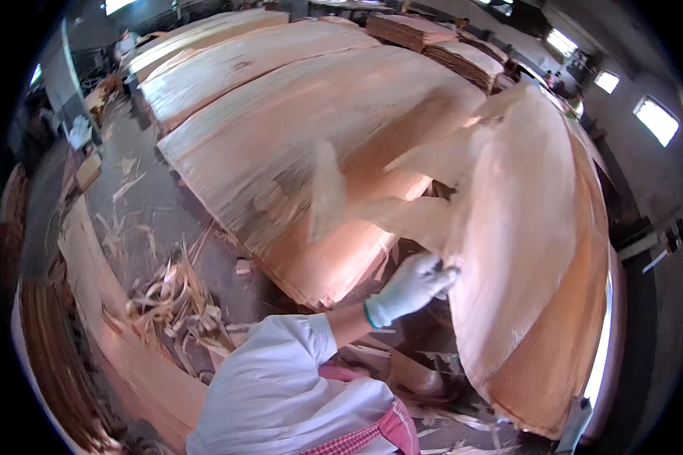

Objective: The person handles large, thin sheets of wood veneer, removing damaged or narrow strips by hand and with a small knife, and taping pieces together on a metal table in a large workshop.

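My left hand (408, 287), in a white glove with a green cuff, has its fingers curled at the torn left edge of a thin pale veneer sheet (520, 212). The sheet stands raised on the right, with loose ragged flaps, over a darker orange sheet (554, 356). My right hand (575, 421), also gloved, is low at the right beside the sheets' lower edge; its fingers are mostly hidden. Behind the flaps lies a broad stack of veneer (288, 129), streaked orange and pale.
Further veneer stacks (258, 57) stand behind, with more piles (402, 30) at the back. Curled scraps (174, 303) lie on the floor (133, 212) at left beside a long strip (91, 273). A pillar (68, 91) and a person (127, 47) are at back left.
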Demonstrator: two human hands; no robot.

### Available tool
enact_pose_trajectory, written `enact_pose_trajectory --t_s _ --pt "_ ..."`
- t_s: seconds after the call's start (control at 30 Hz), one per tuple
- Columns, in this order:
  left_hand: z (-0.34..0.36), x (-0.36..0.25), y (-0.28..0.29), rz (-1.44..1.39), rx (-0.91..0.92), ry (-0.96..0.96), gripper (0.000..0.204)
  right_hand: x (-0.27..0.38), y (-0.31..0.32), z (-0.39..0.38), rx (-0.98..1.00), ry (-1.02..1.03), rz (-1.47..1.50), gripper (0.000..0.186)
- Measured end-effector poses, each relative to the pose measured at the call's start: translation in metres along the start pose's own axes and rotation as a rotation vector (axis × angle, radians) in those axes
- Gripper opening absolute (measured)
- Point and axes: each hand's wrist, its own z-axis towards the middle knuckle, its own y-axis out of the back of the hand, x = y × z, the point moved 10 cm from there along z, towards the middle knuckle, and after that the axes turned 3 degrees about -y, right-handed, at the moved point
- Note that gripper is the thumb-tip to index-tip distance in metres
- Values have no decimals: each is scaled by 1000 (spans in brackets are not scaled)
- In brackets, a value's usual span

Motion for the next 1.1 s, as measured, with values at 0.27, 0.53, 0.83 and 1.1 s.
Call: enact_pose_trajectory --t_s 0.27,0.53,0.83,1.1 --pt "33 76 -154 433 -42 -32 31 -83 50 105 49 94 -46 22" --pt "-28 231 -311 50 -74 416 23 -203 100 213 -111 349 -240 22" --pt "-105 360 -429 -191 -234 517 21 -304 122 316 8 174 -345 9" --pt "-130 455 -442 -304 -387 712 19 -391 91 356 -18 130 -398 21"
